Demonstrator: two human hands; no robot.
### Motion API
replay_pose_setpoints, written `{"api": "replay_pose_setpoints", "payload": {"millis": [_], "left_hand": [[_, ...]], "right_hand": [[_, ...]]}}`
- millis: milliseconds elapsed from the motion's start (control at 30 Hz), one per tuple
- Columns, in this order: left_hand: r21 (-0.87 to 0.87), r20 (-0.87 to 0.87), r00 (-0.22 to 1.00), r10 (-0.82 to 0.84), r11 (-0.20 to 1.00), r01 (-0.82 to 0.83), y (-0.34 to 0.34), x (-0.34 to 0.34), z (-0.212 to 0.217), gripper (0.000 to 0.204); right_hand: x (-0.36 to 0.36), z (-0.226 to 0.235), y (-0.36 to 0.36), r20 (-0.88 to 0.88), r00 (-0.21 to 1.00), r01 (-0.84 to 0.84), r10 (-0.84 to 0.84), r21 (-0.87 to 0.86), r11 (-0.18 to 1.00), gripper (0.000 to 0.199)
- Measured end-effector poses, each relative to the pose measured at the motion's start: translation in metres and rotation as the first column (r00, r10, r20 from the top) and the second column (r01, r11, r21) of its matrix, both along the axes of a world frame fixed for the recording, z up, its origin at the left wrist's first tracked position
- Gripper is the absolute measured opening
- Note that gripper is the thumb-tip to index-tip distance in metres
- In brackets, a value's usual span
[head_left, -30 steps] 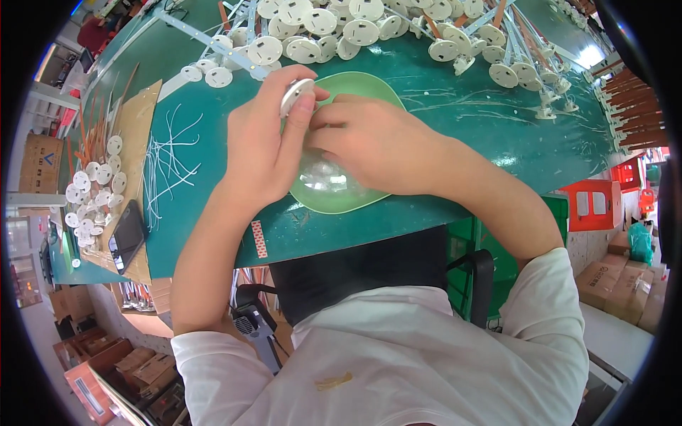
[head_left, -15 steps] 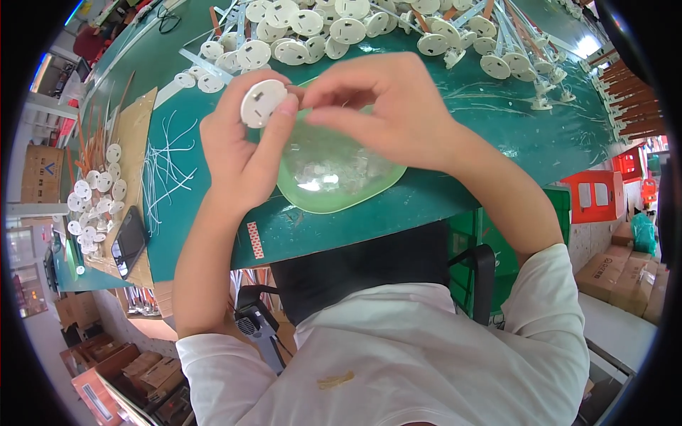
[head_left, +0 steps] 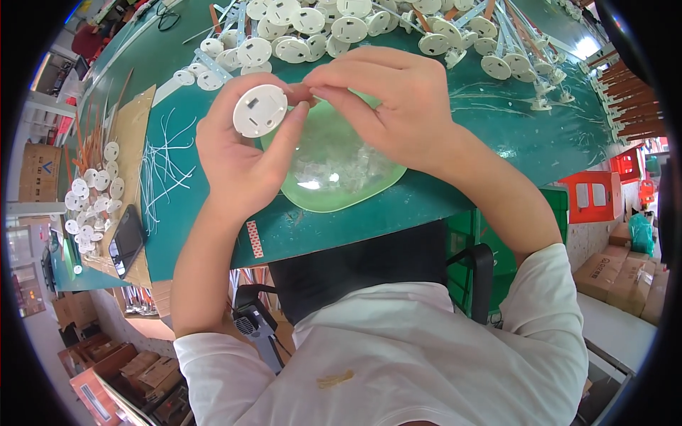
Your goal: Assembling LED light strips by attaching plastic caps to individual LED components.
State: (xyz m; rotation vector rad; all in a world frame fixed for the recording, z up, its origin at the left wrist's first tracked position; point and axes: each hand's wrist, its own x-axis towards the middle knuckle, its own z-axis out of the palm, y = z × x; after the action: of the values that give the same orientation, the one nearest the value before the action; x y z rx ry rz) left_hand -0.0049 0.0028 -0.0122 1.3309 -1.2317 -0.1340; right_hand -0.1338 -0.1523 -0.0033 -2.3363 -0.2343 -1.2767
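Observation:
A white round slotted disc (head_left: 260,111) is gripped in my left hand (head_left: 240,165), its flat face turned up toward me. Behind the disc, my left thumb and index finger stick out to the right, fingertips close together. My right hand (head_left: 408,106) has its thumb and index finger pinched together, right by those left fingertips. Whatever sits in that pinch is too small to make out. Both hands are above a shallow green translucent bowl (head_left: 341,186); small parts seem to lie inside it, but glare blurs them.
White discs (head_left: 309,21) with metal and brown strips are heaped along the far side. At the left, more discs (head_left: 90,188), a phone (head_left: 127,241) and thin white ties (head_left: 167,167) lie on or by cardboard. Brown strips (head_left: 632,99) line the right edge.
My right hand's fingers have closed into a pinch and meet the left fingertips. My left hand has tilted the disc a little more toward me and shifted it slightly left.

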Motion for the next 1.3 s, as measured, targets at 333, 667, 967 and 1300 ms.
{"api": "replay_pose_setpoints", "payload": {"millis": [333, 667, 967, 1300], "left_hand": [[-0.052, -0.006, 1.000, 0.011, 0.999, -0.011, 0.001, -0.002, 0.006, 0.032], [-0.119, -0.018, 0.996, 0.082, 0.989, -0.083, 0.004, 0.003, 0.004, 0.030], [-0.021, 0.130, 0.984, 0.126, 0.992, -0.124, 0.003, 0.000, 0.005, 0.031], [-0.045, 0.008, 0.981, -0.193, 0.980, 0.193, -0.002, -0.002, 0.004, 0.055]], "right_hand": [[-0.009, 0.016, 0.000, -0.278, 0.941, -0.021, 0.190, 0.515, 0.857, 0.008], [-0.007, 0.013, 0.012, -0.318, 0.919, 0.008, 0.232, 0.604, 0.797, 0.014], [-0.006, 0.006, 0.005, -0.151, 0.988, -0.019, 0.036, 0.111, 0.994, 0.009], [-0.006, 0.006, 0.005, 0.069, 0.996, 0.060, -0.061, 0.023, 0.998, 0.010]]}}
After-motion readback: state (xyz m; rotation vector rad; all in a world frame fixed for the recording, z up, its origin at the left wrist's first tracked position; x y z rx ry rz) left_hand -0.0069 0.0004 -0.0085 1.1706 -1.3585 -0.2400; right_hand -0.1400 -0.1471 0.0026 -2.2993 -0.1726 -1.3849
